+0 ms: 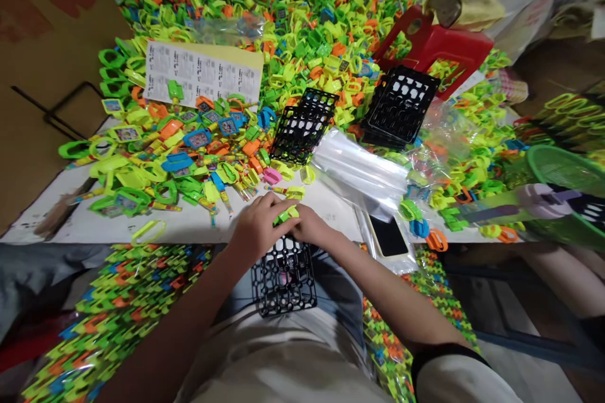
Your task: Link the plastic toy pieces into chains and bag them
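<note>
My left hand [258,223] and my right hand [309,225] meet at the table's front edge, fingers bent around a small green toy watch [286,214]. Part of the toy is covered by the fingers. Just below them, a black plastic grid tray [286,293] leans over my lap, its upper edge hidden behind the hands. Past my fingertips lie loose toy watches, among them a pink piece [273,175] and a blue one [178,162], with thin printed sticks between them.
A big heap of colourful toy watches [302,31] covers the table's back. Around it are a sticker sheet [203,72], black grid trays [401,104], clear plastic bags [362,170], a bagged phone [387,236], a red plastic stool [432,44] and a green basket [567,167]. Another person's arm [558,277] is at right.
</note>
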A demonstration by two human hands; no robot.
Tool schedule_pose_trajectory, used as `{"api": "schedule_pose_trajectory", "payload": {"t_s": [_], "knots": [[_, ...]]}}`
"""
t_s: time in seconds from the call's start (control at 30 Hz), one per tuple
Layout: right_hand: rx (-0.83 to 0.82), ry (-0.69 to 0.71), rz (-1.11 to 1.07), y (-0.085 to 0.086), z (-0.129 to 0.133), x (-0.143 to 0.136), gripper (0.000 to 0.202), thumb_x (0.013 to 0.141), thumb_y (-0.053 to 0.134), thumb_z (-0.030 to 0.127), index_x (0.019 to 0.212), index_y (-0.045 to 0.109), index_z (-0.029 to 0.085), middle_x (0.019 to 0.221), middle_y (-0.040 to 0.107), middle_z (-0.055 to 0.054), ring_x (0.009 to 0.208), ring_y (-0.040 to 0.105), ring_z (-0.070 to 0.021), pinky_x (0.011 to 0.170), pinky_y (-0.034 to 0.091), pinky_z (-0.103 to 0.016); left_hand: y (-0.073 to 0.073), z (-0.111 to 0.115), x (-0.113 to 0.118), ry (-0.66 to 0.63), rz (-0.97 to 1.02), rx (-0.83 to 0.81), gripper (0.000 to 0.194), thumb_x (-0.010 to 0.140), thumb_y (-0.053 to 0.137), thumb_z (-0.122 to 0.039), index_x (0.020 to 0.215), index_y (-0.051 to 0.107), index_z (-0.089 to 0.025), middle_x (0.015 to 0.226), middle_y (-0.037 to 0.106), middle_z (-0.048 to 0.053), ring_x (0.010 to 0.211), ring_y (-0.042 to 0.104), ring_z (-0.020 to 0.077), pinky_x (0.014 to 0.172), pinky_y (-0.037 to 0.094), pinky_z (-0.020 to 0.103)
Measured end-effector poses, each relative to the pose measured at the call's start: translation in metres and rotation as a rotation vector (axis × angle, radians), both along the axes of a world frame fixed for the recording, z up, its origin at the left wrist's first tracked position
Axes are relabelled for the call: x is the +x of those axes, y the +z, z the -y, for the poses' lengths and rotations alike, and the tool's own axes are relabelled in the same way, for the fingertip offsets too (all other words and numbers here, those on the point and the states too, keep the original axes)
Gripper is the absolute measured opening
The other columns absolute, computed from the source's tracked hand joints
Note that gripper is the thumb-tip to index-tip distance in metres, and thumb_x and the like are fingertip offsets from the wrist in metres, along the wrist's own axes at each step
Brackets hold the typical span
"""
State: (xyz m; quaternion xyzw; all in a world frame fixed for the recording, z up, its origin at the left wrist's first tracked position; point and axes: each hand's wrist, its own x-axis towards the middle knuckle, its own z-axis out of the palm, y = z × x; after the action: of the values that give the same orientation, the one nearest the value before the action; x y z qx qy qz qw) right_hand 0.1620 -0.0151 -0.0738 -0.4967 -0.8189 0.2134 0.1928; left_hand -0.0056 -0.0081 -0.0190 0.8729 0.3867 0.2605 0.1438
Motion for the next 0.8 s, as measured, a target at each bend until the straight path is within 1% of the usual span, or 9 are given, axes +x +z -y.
{"api": "schedule_pose_trajectory", "payload": {"t_s": [0.1,0.2,0.27,0.37,0.43,0.5,0.6,0.73,0.8], "knots": [[0.008,0.054,0.005,0.007,-0.004,0.003,0.009,0.074,0.057,0.009,0.081,0.061,0.015,0.082,0.064,-0.007,0.077,0.057,-0.0179,0.069,0.045,-0.026,-0.001,0.001,0.0,0.026,-0.006,-0.022,0.035,0.088,0.051,-0.042,0.116,0.06,-0.023,0.093,0.058,0.005,0.09,0.057,0.0195,0.081,0.046,0.03],[-0.004,0.089,0.063,0.022,-0.007,0.008,0.014,0.076,0.059,0.009,0.089,0.063,0.013,0.088,0.064,-0.007,0.081,0.056,-0.0176,0.073,0.043,-0.026,0.001,0.002,0.0,0.052,-0.008,-0.06,0.034,0.09,0.049,-0.04,0.117,0.059,-0.023,0.095,0.059,0.005,0.091,0.057,0.0188,0.081,0.046,0.03],[0.017,0.031,0.124,0.032,-0.009,0.012,0.021,0.079,0.057,0.009,0.099,0.063,0.012,0.092,0.062,-0.009,0.084,0.055,-0.0186,0.075,0.042,-0.027,0.002,0.003,0.001,0.062,-0.015,-0.077,0.035,0.089,0.049,-0.04,0.118,0.059,-0.022,0.094,0.059,0.005,0.092,0.057,0.0192,0.082,0.046,0.03],[0.139,-0.142,0.295,0.039,-0.013,0.014,0.034,0.086,0.051,0.014,0.119,0.057,0.017,0.102,0.057,-0.012,0.091,0.051,-0.0226,0.077,0.039,-0.031,0.004,0.006,0.002,0.076,-0.013,-0.084,0.036,0.088,0.051,-0.041,0.117,0.059,-0.022,0.094,0.058,0.005,0.093,0.057,0.0198,0.082,0.046,0.031],[0.197,-0.161,0.42,0.037,-0.016,0.013,0.034,0.088,0.049,0.017,0.121,0.058,0.021,0.103,0.055,-0.013,0.094,0.049,-0.0253,0.077,0.036,-0.034,0.004,0.006,0.002,0.083,0.001,-0.084,0.035,0.087,0.053,-0.042,0.115,0.06,-0.022,0.094,0.059,0.004,0.093,0.057,0.0198,0.083,0.046,0.031],[0.196,-0.135,0.452,0.033,-0.021,0.015,0.029,0.089,0.048,0.018,0.114,0.062,0.021,0.099,0.056,-0.014,0.093,0.049,-0.0257,0.077,0.035,-0.035,0.005,0.006,0.001,0.076,0.021,-0.096,0.035,0.086,0.054,-0.042,0.115,0.06,-0.022,0.096,0.059,0.004,0.094,0.058,0.0194,0.084,0.046,0.031],[0.172,-0.27,0.235,0.029,-0.026,0.024,0.021,0.087,0.053,0.025,0.102,0.066,0.018,0.089,0.058,-0.01,0.083,0.052,-0.0218,0.072,0.037,-0.032,0.007,0.006,-0.002,0.043,0.063,-0.129,0.037,0.086,0.055,-0.042,0.116,0.059,-0.022,0.097,0.059,0.004,0.094,0.058,0.0182,0.087,0.045,0.03],[0.041,-0.564,-0.349,0.031,-0.018,0.033,0.025,0.079,0.063,0.039,0.086,0.062,0.016,0.067,0.056,0.0,0.062,0.051,-0.0151,0.061,0.04,-0.027,0.012,0.007,-0.005,0.04,0.089,-0.172,0.036,0.085,0.057,-0.04,0.116,0.059,-0.023,0.098,0.06,0.003,0.094,0.058,0.0171,0.09,0.044,0.03],[-0.062,-0.587,-0.603,0.031,-0.006,0.03,0.027,0.074,0.065,0.043,0.08,0.059,0.017,0.067,0.058,0.001,0.063,0.053,-0.0146,0.061,0.043,-0.026,0.014,0.006,-0.006,0.053,0.087,-0.194,0.035,0.084,0.059,-0.039,0.115,0.06,-0.023,0.098,0.06,0.002,0.095,0.059,0.0164,0.091,0.044,0.029]]}}
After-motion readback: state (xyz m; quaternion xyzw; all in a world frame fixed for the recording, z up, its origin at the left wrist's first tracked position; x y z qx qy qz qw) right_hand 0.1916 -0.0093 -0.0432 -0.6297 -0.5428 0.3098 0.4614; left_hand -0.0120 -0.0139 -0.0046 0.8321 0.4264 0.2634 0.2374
